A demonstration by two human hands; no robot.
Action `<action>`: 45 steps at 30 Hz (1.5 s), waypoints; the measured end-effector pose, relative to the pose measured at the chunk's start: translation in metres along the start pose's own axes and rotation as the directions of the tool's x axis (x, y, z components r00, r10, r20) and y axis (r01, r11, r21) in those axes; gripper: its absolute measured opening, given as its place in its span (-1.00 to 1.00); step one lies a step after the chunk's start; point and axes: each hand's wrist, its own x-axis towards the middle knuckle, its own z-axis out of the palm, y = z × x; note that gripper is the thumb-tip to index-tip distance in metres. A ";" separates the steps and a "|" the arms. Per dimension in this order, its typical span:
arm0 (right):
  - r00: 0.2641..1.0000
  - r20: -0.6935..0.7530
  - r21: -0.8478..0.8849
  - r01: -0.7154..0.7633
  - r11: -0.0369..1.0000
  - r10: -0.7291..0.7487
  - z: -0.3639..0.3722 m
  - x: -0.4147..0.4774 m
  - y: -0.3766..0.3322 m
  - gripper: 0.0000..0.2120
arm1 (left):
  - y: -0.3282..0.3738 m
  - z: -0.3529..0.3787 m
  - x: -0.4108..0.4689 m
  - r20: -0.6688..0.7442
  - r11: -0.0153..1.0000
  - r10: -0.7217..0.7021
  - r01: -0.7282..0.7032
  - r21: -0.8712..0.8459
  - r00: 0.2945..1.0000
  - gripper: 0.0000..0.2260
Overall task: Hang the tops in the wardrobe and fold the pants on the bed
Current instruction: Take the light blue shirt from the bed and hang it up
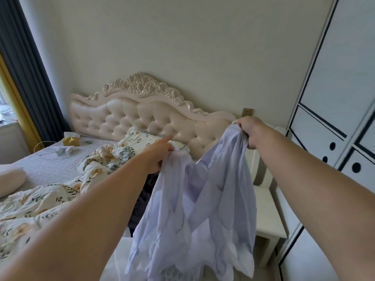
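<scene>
A thin pale lavender top [203, 209] hangs in the air over the bed's right edge, held up by both hands. My left hand [157, 153] grips its left upper edge, with the forefinger pointing straight toward the headboard. My right hand [250, 129] clutches the right upper edge, higher and nearer the wardrobe [334, 98]. The wardrobe stands at the right with its white, black-trimmed doors closed. A dark garment [145, 196] lies on the bed, partly hidden behind the top.
The bed [50, 165] carries a crumpled floral duvet [40, 205], a pillow [10, 181], a tissue box [71, 138] and a cable. A tufted headboard [142, 116] backs it. A white bedside table [267, 216] stands between bed and wardrobe. Dark curtains [26, 67] hang at the left.
</scene>
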 end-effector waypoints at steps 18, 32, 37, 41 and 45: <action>0.913 0.202 -0.232 0.397 0.888 -0.356 0.035 -0.038 0.055 -0.61 | 0.020 0.087 -0.023 -0.208 0.909 0.181 -0.083 0.410 0.961 -0.72; 0.895 -0.296 -0.200 0.284 0.938 -0.334 -0.023 -0.084 0.090 -0.75 | 0.037 0.160 -0.057 -0.074 0.985 0.150 -0.142 0.102 0.986 -0.74; 0.900 -0.341 0.083 0.316 0.945 -0.271 -0.079 -0.122 0.086 -0.81 | 0.040 0.198 -0.092 0.097 0.977 0.201 -0.206 0.046 0.975 -0.81; 0.888 -0.043 -0.232 0.438 0.869 -0.459 -0.123 -0.165 0.091 -0.90 | 0.050 0.229 -0.132 0.122 0.962 0.252 -0.262 0.073 0.960 -0.78; 0.912 -0.143 -0.480 0.276 0.833 -0.384 -0.174 -0.209 0.096 -0.79 | 0.045 0.260 -0.178 0.177 0.940 0.323 -0.337 0.052 0.930 -0.78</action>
